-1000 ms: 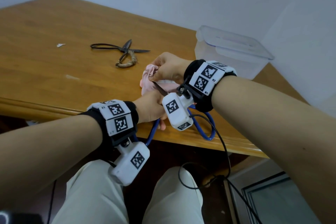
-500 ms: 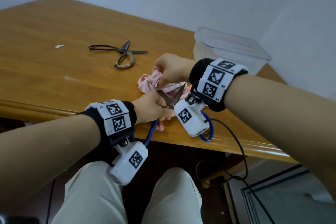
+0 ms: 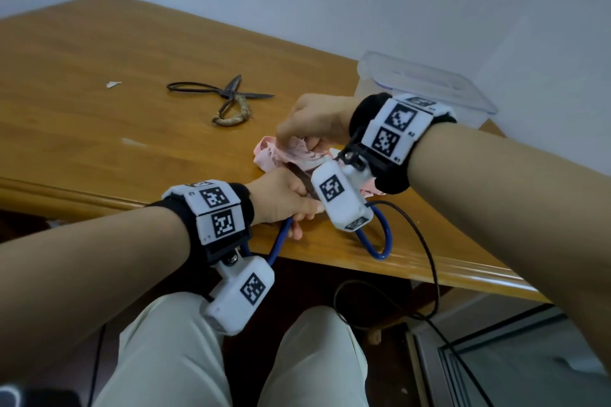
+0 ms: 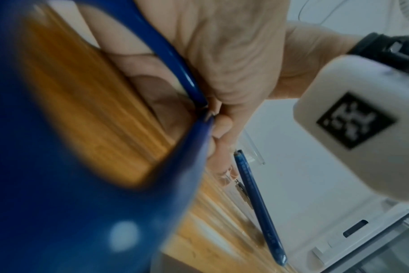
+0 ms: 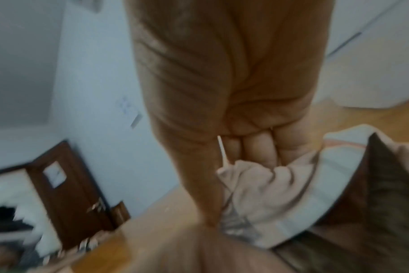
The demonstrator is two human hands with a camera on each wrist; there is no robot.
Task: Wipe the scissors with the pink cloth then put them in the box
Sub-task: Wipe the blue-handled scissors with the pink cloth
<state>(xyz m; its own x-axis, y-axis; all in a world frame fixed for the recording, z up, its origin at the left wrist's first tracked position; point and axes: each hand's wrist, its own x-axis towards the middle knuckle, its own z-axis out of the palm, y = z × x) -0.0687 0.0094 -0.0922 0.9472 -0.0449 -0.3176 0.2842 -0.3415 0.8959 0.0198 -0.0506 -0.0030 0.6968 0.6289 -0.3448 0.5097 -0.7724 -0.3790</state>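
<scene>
Left hand (image 3: 284, 198) at the near edge of the wooden table (image 3: 99, 102), fingers (image 4: 222, 127) curled tight round the blue-handled scissors (image 3: 380, 241) just where the two handle loops meet the pivot; one blue loop hanging below the fingers past the table edge, the other lying on the wood just right of them. Blades running up and away from the left fingers, mostly hidden behind the right wrist camera (image 3: 340, 198) in the head view; only a short dark stretch of blade showing beside the thumb.

Right hand (image 3: 317, 119) just beyond the left fingers, fingers (image 5: 257, 147) bunched together and pinching the pink cloth (image 3: 291, 155). Cloth crumpled beneath and between those fingertips, draped over the dark blade (image 5: 367, 184), touching it; blade point jutting up out of the cloth just right of the curled fingers in the right wrist view. Lower part of the cloth resting on the table.

Clear plastic box (image 3: 426, 86) with its lid on, standing on the table beyond the right wrist, apart from the fingers. A second pair, old dark metal scissors (image 3: 228, 96) with one cord-wrapped loop, lying open on the wood well left of and beyond the right fingers. Small white scrap (image 3: 113, 84) farther left.
</scene>
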